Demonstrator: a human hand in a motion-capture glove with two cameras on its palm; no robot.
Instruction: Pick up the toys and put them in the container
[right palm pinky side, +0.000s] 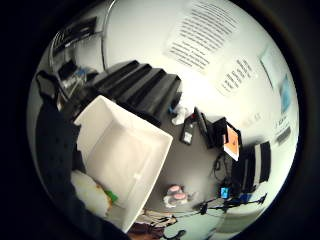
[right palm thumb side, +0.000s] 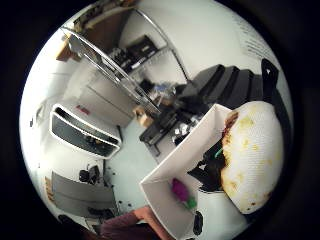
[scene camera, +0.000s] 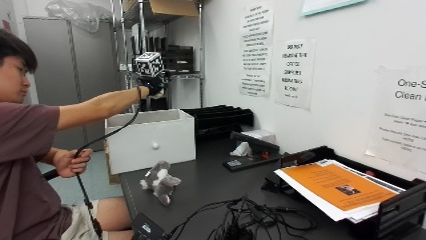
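In the outside view my gloved right hand (scene camera: 152, 82) is stretched out high above the white container (scene camera: 133, 147), which stands at the table's far left end. The hand grips a round white toy with yellow spots (right palm thumb side: 250, 160), which sits close to the palm; a green bit shows beside the toy (right palm pinky side: 91, 194). The thumb side palm view looks down into the container (right palm thumb side: 167, 167), where a purple toy with a green end (right palm thumb side: 181, 192) lies on the floor. A grey plush toy (scene camera: 160, 183) with pink ears (right palm pinky side: 175, 195) sits on the dark table in front of the container.
Black stacked paper trays (scene camera: 219, 116) stand behind the container against the wall. A stapler (scene camera: 251, 150), a tray with orange paper (scene camera: 333, 187) and a tangle of cables (scene camera: 246, 217) lie to the right. The bare left hand (scene camera: 70, 162) holds a cable.
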